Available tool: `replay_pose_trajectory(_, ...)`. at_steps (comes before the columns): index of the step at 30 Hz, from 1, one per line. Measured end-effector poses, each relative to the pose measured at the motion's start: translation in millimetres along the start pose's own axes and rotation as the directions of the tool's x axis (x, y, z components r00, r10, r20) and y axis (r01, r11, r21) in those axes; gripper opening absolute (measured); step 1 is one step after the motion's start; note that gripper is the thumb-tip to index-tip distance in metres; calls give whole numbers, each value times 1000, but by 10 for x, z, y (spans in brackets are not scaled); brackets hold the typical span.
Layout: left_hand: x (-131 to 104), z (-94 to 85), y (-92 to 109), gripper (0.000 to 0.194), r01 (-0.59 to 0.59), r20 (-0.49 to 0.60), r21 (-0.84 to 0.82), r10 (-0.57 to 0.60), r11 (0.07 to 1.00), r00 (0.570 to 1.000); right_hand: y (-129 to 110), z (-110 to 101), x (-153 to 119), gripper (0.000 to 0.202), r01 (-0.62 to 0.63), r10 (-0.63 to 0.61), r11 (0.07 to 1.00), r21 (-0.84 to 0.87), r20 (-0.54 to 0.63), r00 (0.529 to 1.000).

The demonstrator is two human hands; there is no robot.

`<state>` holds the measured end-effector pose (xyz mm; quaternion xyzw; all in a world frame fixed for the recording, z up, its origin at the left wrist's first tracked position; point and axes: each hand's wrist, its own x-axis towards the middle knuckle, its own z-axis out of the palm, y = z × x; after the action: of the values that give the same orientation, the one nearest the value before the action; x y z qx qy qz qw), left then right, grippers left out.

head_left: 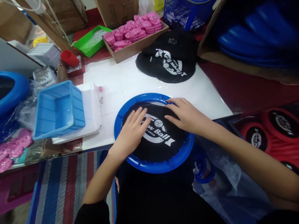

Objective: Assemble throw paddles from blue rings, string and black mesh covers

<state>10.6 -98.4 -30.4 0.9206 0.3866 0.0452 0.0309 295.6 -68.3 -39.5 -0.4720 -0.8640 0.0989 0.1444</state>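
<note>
Resting flat on one black printed disc: our left hand, fingers spread, grasping nothing. At the disc's far right edge: our right hand; whether it pinches, we cannot tell. Surrounding the disc: one blue ring, overlapping the near edge of the white sheet.

The black mesh reads "ow Ball" in large white letters, the left hand covering what precedes it, with "CATCH" in smaller capitals beneath. On the black sheets, "Throw" and a partial "Thr" show. Lettering on the red discs is too small to read.
</note>
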Motion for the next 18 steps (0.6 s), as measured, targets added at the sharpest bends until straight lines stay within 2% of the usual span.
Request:
replay_pose_trajectory(1, -19, -16, 54, 78, -46, 69, 6, 45, 999, 997, 28, -1, 15, 41, 12, -12, 1000, 11, 9, 1000)
replay_pose_trajectory(3, -57, -67, 163, 78, -72, 161, 31, 66, 997, 985, 74, -10, 45, 37, 29, -30, 999, 45, 30, 999)
replay_pose_trajectory(6, -60, -194, 270, 69, -70, 210, 52, 57, 996, 976, 108, -40, 85, 25, 29, -39, 989, 147, 69, 997)
replay_pose_trajectory(8, 16, -278, 254, 57, -60, 216, 15, 55, 998, 975, 110, -73, 118, 18, 4, -28, 972, 235, 99, 995)
replay_pose_trajectory(10, 154, -320, 154, 42, -16, 175, -19, 19, 1000, 984, 102, -114, 157, 14, -32, -8, 952, 305, 128, 992)
replay_pose_trajectory(13, 375, -282, -80, 26, 64, 48, -2, -64, 998, 997, 94, -173, 216, 10, -66, 15, 934, 351, 146, 989)
replay_pose_trajectory(15, 456, -218, -217, 19, 44, 6, -25, -44, 999, 999, 94, -197, 241, 9, -71, 20, 928, 366, 142, 990)
replay_pose_trajectory(18, 450, -130, -327, 14, 5, -41, -166, -12, 986, 999, 85, -191, 258, 10, -56, 11, 926, 373, 123, 992)
